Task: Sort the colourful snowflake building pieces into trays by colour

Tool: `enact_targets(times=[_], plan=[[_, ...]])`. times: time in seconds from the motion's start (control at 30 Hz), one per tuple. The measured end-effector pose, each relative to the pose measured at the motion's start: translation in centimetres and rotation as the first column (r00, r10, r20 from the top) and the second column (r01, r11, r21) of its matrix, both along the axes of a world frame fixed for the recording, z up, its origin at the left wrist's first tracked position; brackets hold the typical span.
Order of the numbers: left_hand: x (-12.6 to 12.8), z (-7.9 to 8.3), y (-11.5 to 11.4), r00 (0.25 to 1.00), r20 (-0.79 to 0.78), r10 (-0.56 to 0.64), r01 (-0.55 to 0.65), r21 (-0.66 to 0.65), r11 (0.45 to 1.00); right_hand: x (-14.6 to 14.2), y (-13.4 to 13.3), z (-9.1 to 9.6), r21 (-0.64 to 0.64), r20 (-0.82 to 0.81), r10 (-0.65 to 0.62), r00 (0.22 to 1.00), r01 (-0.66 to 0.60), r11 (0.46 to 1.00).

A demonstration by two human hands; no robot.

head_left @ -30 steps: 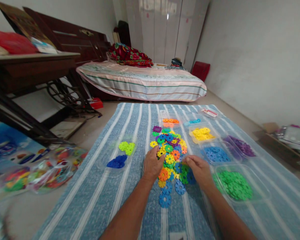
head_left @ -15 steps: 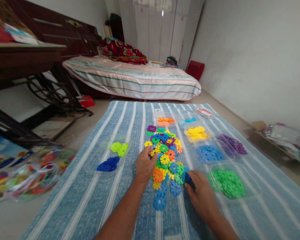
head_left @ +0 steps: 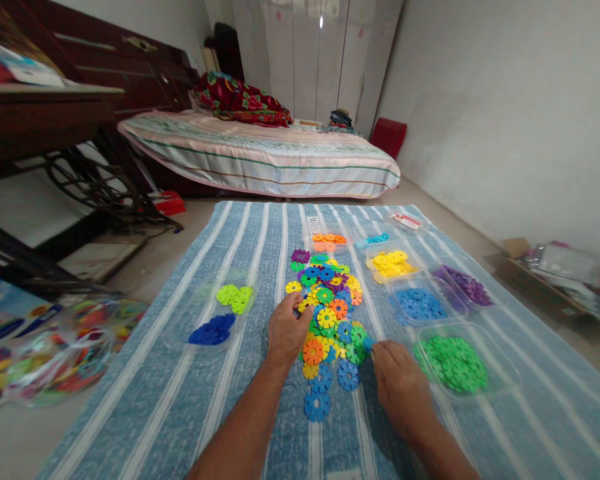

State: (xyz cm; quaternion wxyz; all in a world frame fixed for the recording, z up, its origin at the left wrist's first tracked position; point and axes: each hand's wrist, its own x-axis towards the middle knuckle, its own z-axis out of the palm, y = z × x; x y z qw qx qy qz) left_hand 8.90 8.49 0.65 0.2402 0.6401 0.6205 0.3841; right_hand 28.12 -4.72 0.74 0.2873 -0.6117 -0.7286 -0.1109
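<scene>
Between the left hand (head_left: pixel 286 331) and right hand (head_left: pixel 403 383) lie notched discs (head_left: pixel 327 317).

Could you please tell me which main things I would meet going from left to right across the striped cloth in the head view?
Dark blue discs, left hand, mixed heap of discs, right hand, purple discs.

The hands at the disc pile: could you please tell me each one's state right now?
Left hand: partly curled at the disc pile; any hold cannot be told.
Right hand: curled beside the pile; any hold cannot be told.
</scene>
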Motion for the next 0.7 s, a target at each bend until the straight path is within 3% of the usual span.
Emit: enact_targets(times=[0.17, 0.3, 0.37, 0.43, 0.57, 0.7], plan=[[0.1, 0.0, -0.1, 1.000, -0.004, -0.005, 0.005, 0.009, 1.000, 2.6, 1.1, 3.6, 0.205, 0.045, -0.012, 0.999, 0.002, 0.979], [0.2, 0.0, -0.2, 1.000, -0.015, -0.014, 0.014, 0.020, 1.000, 6.3, 2.9, 6.8, 0.332, 0.087, -0.319, 0.944, 0.274, 0.903], [0.2, -0.1, -0.2, 1.000, -0.018, -0.011, 0.011, 0.025, 1.000, 6.8, 3.3, 7.2, 0.322, 0.083, -0.384, 0.920, 0.340, 0.884], [0.3, -0.1, -0.1, 1.000, -0.017, -0.009, 0.010, 0.030, 1.000, 5.9, 3.0, 6.5, 0.267, 0.073, -0.290, 0.954, 0.261, 0.928], [0.2, -0.1, -0.1, 1.000, -0.013, -0.012, 0.013, 0.032, 0.999, 2.1, 1.5, 3.1, 0.054, -0.005, -0.044, 0.999, 0.045, 0.998], [0.2, 0.1, -0.1, 1.000, -0.004, -0.021, 0.021, 0.022, 1.000, 0.2, 0.6, 0.3, -0.153, -0.023, -0.068, 0.997, 0.064, 0.986]])
